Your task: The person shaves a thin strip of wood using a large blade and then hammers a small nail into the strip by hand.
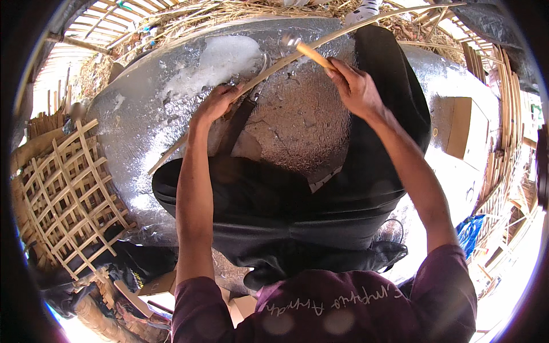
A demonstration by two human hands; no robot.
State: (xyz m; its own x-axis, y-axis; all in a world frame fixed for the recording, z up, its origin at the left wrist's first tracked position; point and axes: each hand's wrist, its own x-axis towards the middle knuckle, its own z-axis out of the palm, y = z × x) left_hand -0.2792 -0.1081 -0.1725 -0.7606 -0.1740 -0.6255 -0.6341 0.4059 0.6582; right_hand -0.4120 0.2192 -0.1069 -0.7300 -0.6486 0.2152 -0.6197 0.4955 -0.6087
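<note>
My left hand [219, 104] is closed around a long, thin bamboo strip [337, 35], which slants from beside my left knee up to the far right. In my right hand [359, 91] is a small hammer [314, 56] with a yellowish wooden handle, gripped near its end. Its shiny, slightly blurred metal head is just above the strip, and I cannot tell whether they touch. Below my left hand a dark flat long piece [235, 127] lies on the silver foil sheet [306, 123]; its upper part is partly hidden, and its kind is unclear.
A woven bamboo lattice [68, 188] leans at the left. On the right are a cardboard box [460, 127], blue plastic [470, 234] and upright bamboo slats [509, 114]. Straw [211, 12] covers the ground beyond the sheet's far edge. My dark-trousered legs are folded on the sheet.
</note>
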